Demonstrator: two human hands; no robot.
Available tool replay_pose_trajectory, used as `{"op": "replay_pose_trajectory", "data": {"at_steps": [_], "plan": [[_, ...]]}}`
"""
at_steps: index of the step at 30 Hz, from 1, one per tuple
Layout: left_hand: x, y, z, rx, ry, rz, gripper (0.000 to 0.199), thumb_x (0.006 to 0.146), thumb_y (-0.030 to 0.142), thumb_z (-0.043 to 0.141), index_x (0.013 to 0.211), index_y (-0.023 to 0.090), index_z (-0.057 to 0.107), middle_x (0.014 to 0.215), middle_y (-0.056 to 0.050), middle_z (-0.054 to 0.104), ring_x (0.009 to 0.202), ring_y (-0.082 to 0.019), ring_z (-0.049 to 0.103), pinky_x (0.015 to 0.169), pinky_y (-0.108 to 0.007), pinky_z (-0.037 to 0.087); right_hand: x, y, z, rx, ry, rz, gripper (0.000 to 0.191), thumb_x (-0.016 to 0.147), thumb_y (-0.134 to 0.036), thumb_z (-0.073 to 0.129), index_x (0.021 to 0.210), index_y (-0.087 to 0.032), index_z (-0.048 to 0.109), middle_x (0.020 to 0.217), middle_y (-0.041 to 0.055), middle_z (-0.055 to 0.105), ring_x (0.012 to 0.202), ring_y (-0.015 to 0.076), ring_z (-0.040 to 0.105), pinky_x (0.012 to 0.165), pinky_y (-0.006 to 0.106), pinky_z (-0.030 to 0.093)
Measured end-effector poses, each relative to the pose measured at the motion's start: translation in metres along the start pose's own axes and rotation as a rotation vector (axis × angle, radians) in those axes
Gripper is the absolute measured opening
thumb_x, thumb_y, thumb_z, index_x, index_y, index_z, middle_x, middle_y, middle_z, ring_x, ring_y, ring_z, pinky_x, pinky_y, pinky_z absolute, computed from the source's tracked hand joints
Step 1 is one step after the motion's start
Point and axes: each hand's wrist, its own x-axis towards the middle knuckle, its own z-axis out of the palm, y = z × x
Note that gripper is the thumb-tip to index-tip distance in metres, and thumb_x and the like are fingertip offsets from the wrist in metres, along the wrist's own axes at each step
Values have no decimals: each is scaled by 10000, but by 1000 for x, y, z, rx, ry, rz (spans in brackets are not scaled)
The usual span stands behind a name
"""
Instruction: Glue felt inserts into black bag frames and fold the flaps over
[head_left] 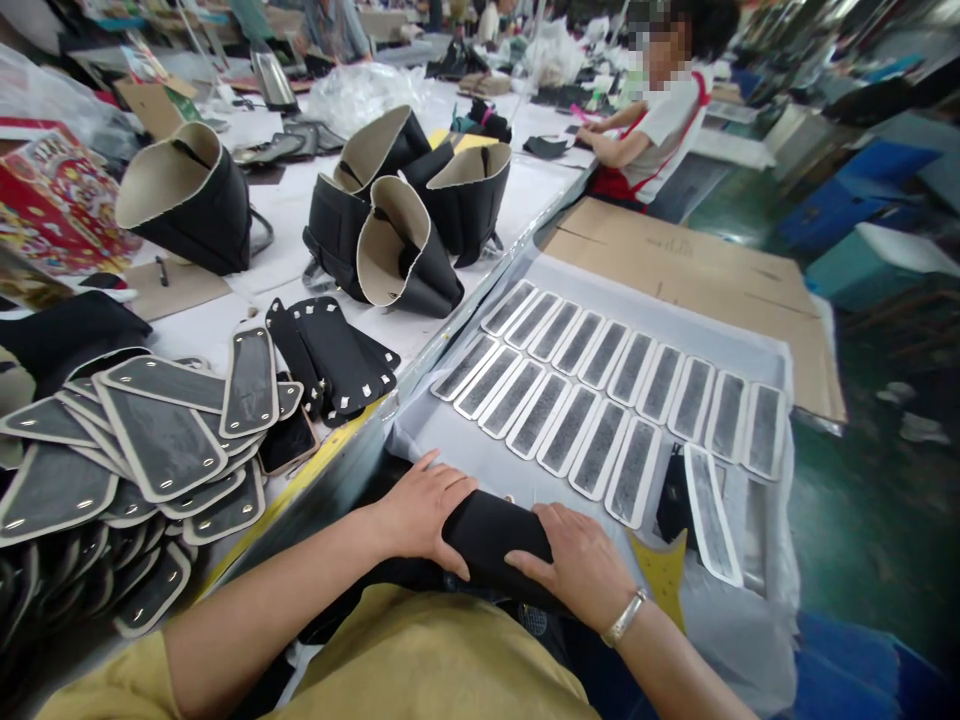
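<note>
A black leather-like piece lies across my lap at the near edge of the table, its surface curved. My left hand rests on its left part, fingers spread forward and thumb pointing right. On its right part lies my right hand, fingers curled over the far edge and thumb on the near face, a metal bracelet on the wrist. Beyond my hands, two rows of pale-bordered dark strips lie on the grey cloth. One strip sits apart at the right, beside a black piece.
Grey panels with pale edges are heaped at the left, near stacked black pieces. Open black bags stand on the white table. Cardboard lies at the back right; another person sits beyond it. A yellow piece is near my right wrist.
</note>
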Motion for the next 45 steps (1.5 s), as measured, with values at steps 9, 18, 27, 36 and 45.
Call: {"op": "replay_pose_trajectory", "data": {"at_steps": [9, 18, 27, 36, 45], "plan": [[-41, -33, 23, -621, 133, -323, 914, 575, 534, 733, 1327, 208, 330, 1323, -94, 442, 1197, -258, 430, 1033, -398, 314, 22, -6, -3, -123, -76, 35, 467, 848, -587, 379, 834, -166, 581, 779, 93, 600, 765, 267, 593, 694, 401, 439], [-44, -40, 45, -731, 258, -265, 1038, 461, 616, 757, 1314, 185, 352, 1310, -131, 454, 1200, -285, 428, 1044, -425, 303, 61, -53, 18, 5, 6, -68, 532, 801, -620, 443, 1034, -148, 520, 876, 102, 601, 824, 267, 587, 703, 383, 447], [-49, -39, 45, -721, 264, -309, 912, 591, 600, 698, 1329, 204, 338, 1310, -109, 451, 1196, -269, 425, 1031, -429, 319, 74, -62, 13, 18, -87, -3, 448, 855, -601, 339, 842, -191, 521, 790, 77, 611, 761, 245, 598, 655, 350, 430], [-56, -42, 36, -999, 237, -175, 908, 681, 717, 513, 1355, 145, 305, 1349, -121, 416, 1227, -259, 403, 1053, -407, 298, 74, -65, 17, 6, -76, 8, 484, 837, -636, 336, 878, -192, 522, 816, 77, 611, 780, 241, 605, 649, 340, 434], [-47, -32, 20, -743, 194, -309, 415, 888, 321, 384, 1270, 163, 419, 1269, -76, 521, 1150, -178, 484, 1020, -370, 356, 63, -65, 25, -28, 94, -50, 593, 839, -565, 421, 1224, -114, 445, 1112, 142, 578, 983, 271, 566, 802, 405, 468]]}}
